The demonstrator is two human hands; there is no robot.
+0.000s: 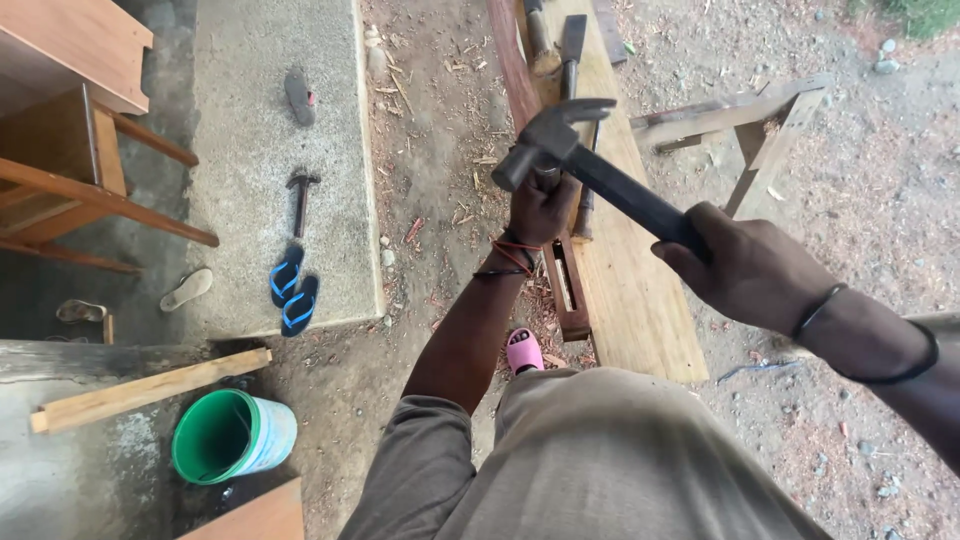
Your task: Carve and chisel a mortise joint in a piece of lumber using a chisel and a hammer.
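Note:
My right hand (748, 268) grips the dark handle of a claw hammer (560, 145), whose steel head hangs just above my left hand (540, 208). My left hand is closed around the wooden handle of a chisel (585, 215) that stands against a long light wooden plank (630, 290). A narrow rectangular slot is cut in the reddish strip (568, 290) along the plank's left edge, just below my left hand. Red and black cords circle my left wrist, and a black band my right wrist.
More tools lie at the plank's far end (560, 45). A second hammer (300, 195) and blue sandals (293, 290) rest on a concrete slab. A green bucket (230, 435), a loose batten (150, 390), wooden furniture (70, 120) at left, a sawhorse (760, 125) at right.

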